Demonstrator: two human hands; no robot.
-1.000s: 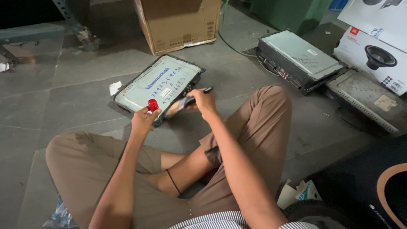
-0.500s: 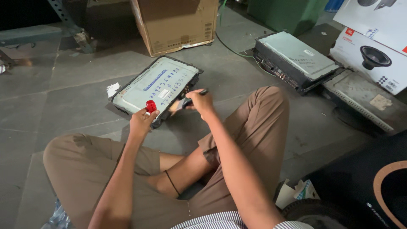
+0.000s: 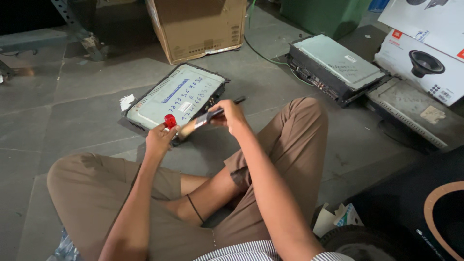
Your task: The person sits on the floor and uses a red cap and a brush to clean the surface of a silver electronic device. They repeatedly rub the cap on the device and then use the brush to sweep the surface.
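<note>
Paintbrush (image 3: pixel 203 119) sits gripped in right hand (image 3: pixel 231 116), left hand (image 3: pixel 158 137) at nine o'clock pinching a red cap (image 3: pixel 170 120) beside the amplifier (image 3: pixel 176 96).

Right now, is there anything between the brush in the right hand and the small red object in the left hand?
Nothing visible. The right hand holds the dark-handled paintbrush, whose pale bristles reach beside the small red object pinched in the left hand.

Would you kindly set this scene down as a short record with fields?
Setting: person seated cross-legged on a grey tiled floor
Left hand: holds a small red part
Right hand: holds a brush, bristles toward the red part
In front: flat amplifier
Nearby: cardboard box, two more amplifiers
</note>
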